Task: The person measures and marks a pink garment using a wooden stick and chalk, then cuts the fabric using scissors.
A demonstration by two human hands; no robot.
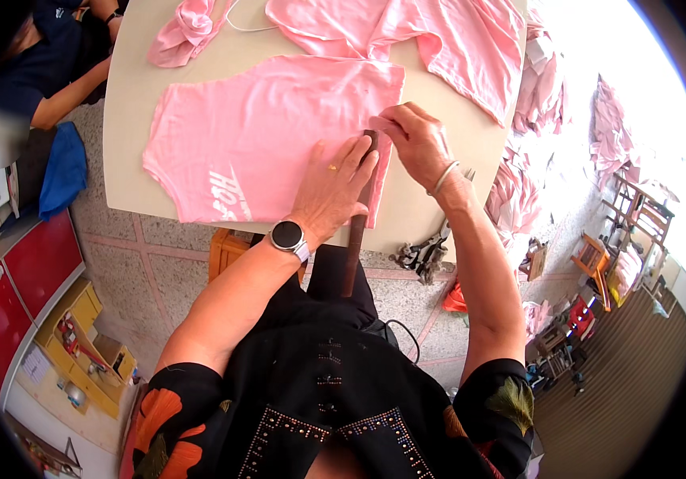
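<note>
1. Two bare hands work over a pink garment (255,120) spread flat on the pale table (129,144), white lettering along its near edge.
2. One dark brown strip (353,255), like a ruler, lies on the garment near its right edge, its near end jutting past the table toward the person's lap.
3. The left hand (331,188) rests palm down on cloth and strip, fingers extended, grasping nothing; a watch (286,235) circles its wrist.
4. The right hand (421,148) pinches a bit of the garment's right edge between thumb and fingertips, beside the strip's far end.
5. Beyond the garment lie more pink cloth (471,48) and a twisted pink bundle (190,33).
6. Near the table's front right edge are dark metal tools (423,259); at far left, a co-worker's arm (71,100) shows.
</note>
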